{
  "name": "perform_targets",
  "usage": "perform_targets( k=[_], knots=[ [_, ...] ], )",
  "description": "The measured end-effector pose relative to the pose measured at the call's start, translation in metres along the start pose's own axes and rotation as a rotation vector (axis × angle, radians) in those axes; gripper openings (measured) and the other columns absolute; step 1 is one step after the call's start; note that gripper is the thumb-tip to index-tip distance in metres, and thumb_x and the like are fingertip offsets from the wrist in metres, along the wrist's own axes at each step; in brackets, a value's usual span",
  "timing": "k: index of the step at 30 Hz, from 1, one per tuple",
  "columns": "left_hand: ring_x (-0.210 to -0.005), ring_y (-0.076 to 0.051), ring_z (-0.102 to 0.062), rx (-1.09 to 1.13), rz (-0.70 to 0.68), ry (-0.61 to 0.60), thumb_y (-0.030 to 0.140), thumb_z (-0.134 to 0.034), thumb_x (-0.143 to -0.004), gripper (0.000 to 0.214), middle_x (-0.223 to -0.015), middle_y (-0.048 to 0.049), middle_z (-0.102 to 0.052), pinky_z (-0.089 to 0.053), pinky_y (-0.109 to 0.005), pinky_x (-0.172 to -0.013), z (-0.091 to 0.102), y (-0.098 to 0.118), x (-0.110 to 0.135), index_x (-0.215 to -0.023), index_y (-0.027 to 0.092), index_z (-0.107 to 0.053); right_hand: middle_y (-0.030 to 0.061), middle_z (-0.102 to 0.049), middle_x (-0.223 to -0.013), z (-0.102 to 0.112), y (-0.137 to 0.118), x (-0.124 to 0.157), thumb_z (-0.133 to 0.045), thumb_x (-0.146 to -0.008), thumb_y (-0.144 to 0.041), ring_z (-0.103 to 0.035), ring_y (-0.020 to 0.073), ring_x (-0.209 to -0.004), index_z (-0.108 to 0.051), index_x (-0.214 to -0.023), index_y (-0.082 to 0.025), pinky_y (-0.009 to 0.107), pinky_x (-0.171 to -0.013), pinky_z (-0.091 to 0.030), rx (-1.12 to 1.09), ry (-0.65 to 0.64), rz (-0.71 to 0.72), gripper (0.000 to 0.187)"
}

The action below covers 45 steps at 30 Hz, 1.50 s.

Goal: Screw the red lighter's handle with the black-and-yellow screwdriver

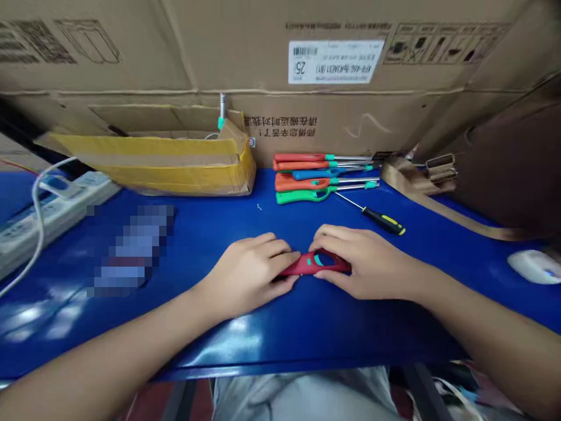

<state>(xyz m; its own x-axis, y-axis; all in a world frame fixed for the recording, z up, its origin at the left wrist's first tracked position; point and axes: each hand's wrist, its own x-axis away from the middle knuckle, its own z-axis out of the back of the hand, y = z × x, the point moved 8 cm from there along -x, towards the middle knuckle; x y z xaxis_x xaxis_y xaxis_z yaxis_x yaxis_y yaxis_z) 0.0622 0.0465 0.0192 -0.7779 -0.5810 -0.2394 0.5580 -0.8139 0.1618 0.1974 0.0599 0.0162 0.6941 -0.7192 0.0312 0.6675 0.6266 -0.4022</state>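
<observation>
Both hands hold a red long-handled lighter body (302,264) with teal parts, low over the blue table in front of me. My left hand (252,269) is closed round its left end, which the fingers hide. Thumb and fingers of my right hand (359,260) grip the right end, around the dark finger loop. No metal tube shows on this piece. Behind my hands lies a row of several similar lighters (302,183), orange, blue and green, with metal tubes pointing right. Beside them rests a black and yellow screwdriver (384,221).
A yellow-taped cardboard box (175,175) stands at the back left, with a metal tube (222,106) sticking up. Further left are a power strip (61,204) and a blurred-out object (135,248). Cardboard (416,187) and a white mouse (534,266) lie right. Large cartons wall the back.
</observation>
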Motion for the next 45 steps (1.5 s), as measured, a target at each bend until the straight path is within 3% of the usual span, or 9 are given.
perform_targets(
  k=[13,20,24,31,35,39,45],
  knots=[
    [-0.091,-0.023,-0.067,-0.099,0.012,0.022,0.024,-0.060,-0.092,0.033,-0.104,-0.0068,-0.074,-0.057,-0.036,-0.076,0.002,0.000,0.001,-0.122,0.013,-0.070,0.0051,-0.062,-0.123,-0.003,0.000,-0.004,-0.053,-0.100,-0.034,-0.063,0.0231,-0.108,-0.062,-0.122,-0.022,0.039,-0.088,-0.053,0.081,0.039,0.049,0.027],
    [-0.089,-0.022,-0.068,-0.090,0.003,0.063,0.030,-0.053,-0.101,0.032,-0.103,-0.0074,-0.074,-0.058,-0.036,-0.076,0.004,-0.001,0.000,-0.123,0.013,-0.068,0.0092,-0.063,-0.121,-0.006,-0.003,-0.005,-0.052,-0.101,-0.034,-0.065,0.0257,-0.104,-0.063,-0.124,-0.017,0.042,-0.087,-0.055,0.225,0.048,0.144,0.031],
    [-0.087,-0.022,-0.068,-0.089,-0.004,0.102,0.032,-0.049,-0.104,0.031,-0.100,-0.0066,-0.074,-0.057,-0.036,-0.076,0.008,0.001,0.000,-0.119,0.013,-0.069,0.0080,-0.064,-0.119,-0.005,-0.003,-0.005,-0.042,-0.105,-0.034,-0.066,0.0235,-0.101,-0.064,-0.121,-0.018,0.041,-0.085,-0.056,0.216,0.061,0.136,0.032],
    [-0.084,-0.022,-0.066,-0.045,-0.001,0.111,0.030,-0.048,-0.104,0.029,-0.095,-0.0067,-0.072,-0.056,-0.035,-0.072,0.010,0.005,-0.001,-0.111,0.012,-0.069,0.0082,-0.067,-0.110,-0.003,-0.007,-0.004,-0.040,-0.106,-0.031,-0.066,0.0230,-0.098,-0.066,-0.111,-0.016,0.039,-0.084,-0.055,0.136,0.035,0.127,0.030],
    [-0.084,-0.023,-0.065,-0.044,0.017,0.118,0.029,-0.049,-0.104,0.027,-0.095,-0.0073,-0.072,-0.055,-0.036,-0.072,0.011,0.002,-0.001,-0.111,0.012,-0.068,0.0074,-0.069,-0.111,0.000,-0.004,-0.003,-0.043,-0.105,-0.034,-0.067,0.0225,-0.102,-0.066,-0.118,-0.018,0.037,-0.087,-0.054,0.117,0.077,0.109,0.031],
    [-0.088,-0.023,-0.065,-0.018,0.044,0.174,0.028,-0.051,-0.103,0.025,-0.102,-0.0093,-0.073,-0.056,-0.038,-0.079,0.015,-0.006,0.000,-0.114,0.011,-0.067,0.0067,-0.072,-0.105,0.010,0.006,-0.003,-0.049,-0.103,-0.038,-0.070,0.0237,-0.096,-0.066,-0.121,-0.018,0.037,-0.082,-0.054,0.187,0.150,0.040,0.032],
    [-0.092,-0.019,-0.067,0.182,0.099,0.326,0.030,-0.065,-0.097,0.024,-0.106,-0.0078,-0.075,-0.054,-0.033,-0.085,0.025,-0.017,0.003,-0.114,0.014,-0.067,0.0068,-0.074,-0.101,0.016,0.017,-0.003,-0.045,-0.103,-0.035,-0.070,0.0238,-0.091,-0.068,-0.110,-0.019,0.035,-0.076,-0.051,0.223,0.136,0.003,0.029]
  ],
)
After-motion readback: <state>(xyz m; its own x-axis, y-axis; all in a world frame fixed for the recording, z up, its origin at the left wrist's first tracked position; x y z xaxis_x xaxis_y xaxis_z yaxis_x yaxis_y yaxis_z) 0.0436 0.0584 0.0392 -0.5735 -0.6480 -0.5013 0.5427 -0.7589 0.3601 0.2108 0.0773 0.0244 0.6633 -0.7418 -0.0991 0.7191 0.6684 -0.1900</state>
